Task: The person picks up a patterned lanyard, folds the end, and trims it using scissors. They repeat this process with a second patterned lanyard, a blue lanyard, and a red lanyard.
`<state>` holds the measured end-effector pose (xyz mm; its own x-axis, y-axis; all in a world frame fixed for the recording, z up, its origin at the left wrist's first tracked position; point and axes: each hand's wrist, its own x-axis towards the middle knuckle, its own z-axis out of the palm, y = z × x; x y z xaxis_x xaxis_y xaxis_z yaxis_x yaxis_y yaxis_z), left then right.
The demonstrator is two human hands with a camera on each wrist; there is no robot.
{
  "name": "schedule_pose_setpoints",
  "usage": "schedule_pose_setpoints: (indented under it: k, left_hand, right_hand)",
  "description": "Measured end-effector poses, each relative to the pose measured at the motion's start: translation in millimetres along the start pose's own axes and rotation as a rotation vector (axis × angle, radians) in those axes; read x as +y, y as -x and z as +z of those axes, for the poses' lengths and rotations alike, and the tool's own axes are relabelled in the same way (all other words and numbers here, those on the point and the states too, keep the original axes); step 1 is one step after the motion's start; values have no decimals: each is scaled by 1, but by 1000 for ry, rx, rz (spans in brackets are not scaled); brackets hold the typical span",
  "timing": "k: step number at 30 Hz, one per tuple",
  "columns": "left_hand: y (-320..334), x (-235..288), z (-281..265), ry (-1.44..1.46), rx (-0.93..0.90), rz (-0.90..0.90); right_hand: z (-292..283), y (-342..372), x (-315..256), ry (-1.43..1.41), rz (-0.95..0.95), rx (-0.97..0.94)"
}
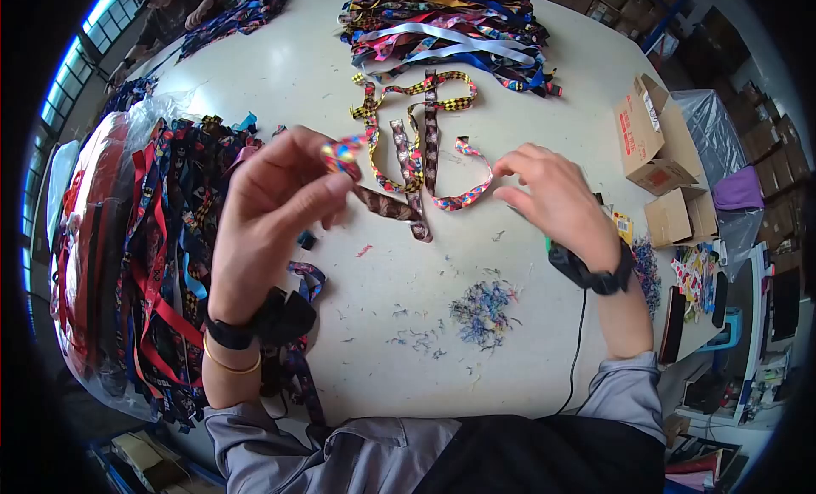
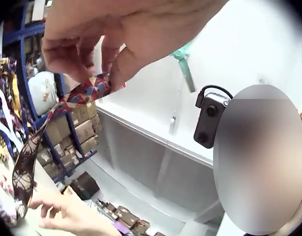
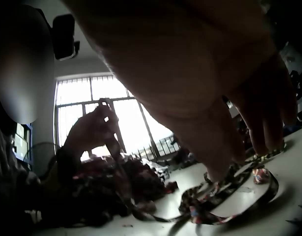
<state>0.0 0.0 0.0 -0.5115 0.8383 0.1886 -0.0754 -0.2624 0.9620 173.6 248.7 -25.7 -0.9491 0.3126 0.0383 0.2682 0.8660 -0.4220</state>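
Observation:
Above the table, the left hand (image 1: 276, 209) pinches the end of a patterned strap (image 1: 342, 154) between thumb and fingers; the left wrist view shows the red and blue patterned end (image 2: 89, 92) in its fingertips. From there a brown strap (image 1: 384, 207) hangs down to the table. Several straps lie loosely tangled, among them a yellow and black one (image 1: 455, 104) and a curved red and blue one (image 1: 463, 200). The right hand (image 1: 561, 196), fingers relaxed, hovers just right of that curve and holds nothing visible. The right wrist view shows this hand (image 3: 190, 83) dark above the straps.
A large pile of straps (image 1: 450, 35) lies at the back. More straps (image 1: 161, 264) are heaped on the left beside plastic wrap. Thread scraps (image 1: 484, 314) lie near the middle. Cardboard boxes (image 1: 654, 137) stand at the right, and a person's hand (image 1: 201, 11) shows at the back left.

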Motion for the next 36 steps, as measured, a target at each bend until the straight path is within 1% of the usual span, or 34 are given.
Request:
schedule_pose_setpoints:
  k: [1, 2, 3, 5, 6, 7, 9, 10, 12, 13, 14, 15, 16, 17, 18, 19, 20, 21, 23, 25, 27, 28, 31, 32, 35, 36]
  left_hand:
    - [-3, 2, -4, -28, 41, 55]
    - [-7, 4, -9, -119, 83, 141]
    - [-7, 17, 0, -163, 174, 223]
    - [-19, 21, -6, -243, 270, 405]
    - [-23, 23, -16, -33, 222, 420]
    - [-26, 29, -23, 111, 231, 395]
    - [-33, 34, -47, 275, 180, 446]
    - [-33, 37, -49, 278, 345, 424]
    - [-39, 28, -62, 203, 303, 441]
    - [-41, 29, -59, 166, 282, 447]
    - [-39, 20, -45, 111, 354, 377]
    - [-38, 13, -34, -28, 324, 283]
    - [-36, 4, -23, -34, 257, 185]
    - [-35, -10, -10, -146, 253, 144]
    - [-30, -11, 4, -332, 189, -14]
    - [-33, -30, 14, -335, 47, 135]
    - [-31, -38, 21, -440, -52, 70]
    - [-26, -25, 33, -506, -118, -247]
    - [-28, -57, 32, -363, -203, -137]
    - [-26, -54, 32, -422, -248, -255]
    - [-24, -46, 30, -468, -278, -382]
    - [-21, -29, 36, -454, -235, -447]
    - [-20, -46, 19, -391, -319, -360]
    - [-18, -48, 16, -396, -302, -344]
    - [-19, -29, 9, -628, -325, -487]
    - [-19, -34, 3, -620, -349, -447]
  right_hand:
    - [7, -6, 7, 85, -49, -29]
    - [16, -12, 14, 170, -98, -58]
    - [21, -13, 18, 237, -170, -3]
    - [44, -23, 30, 389, -308, 72]
    - [50, -25, 32, 470, -326, 75]
    - [54, -28, 35, 485, -321, 70]
    - [56, -32, 34, 513, -307, 59]
    - [52, -33, 31, 405, -280, 48]
    - [38, -31, 20, 188, -227, 20]
    - [29, -28, 10, 78, -204, -5]
    - [19, -24, -1, -33, -179, -30]
    - [13, -21, -10, -143, -153, -55]
    - [10, -19, -17, -150, -129, -91]
    - [9, -17, -24, -156, -106, -127]
    - [8, -15, -29, -161, -82, -163]
    - [9, -11, -34, -167, -117, -135]
    - [10, -7, -38, -173, -152, -109]
    - [11, -4, -42, -179, -187, -82]
    - [11, -1, -45, -205, -206, -48]
    - [10, 4, -46, -240, -210, -22]
    - [14, 11, -43, -234, -262, -2]
    - [16, 14, -39, -233, -288, 7]
    - [21, 21, -26, -129, -339, 55]
    - [18, 24, -23, -159, -292, 30]
    - [4, 34, -18, -248, -168, -28]
    - [3, 37, -15, -278, -135, -34]
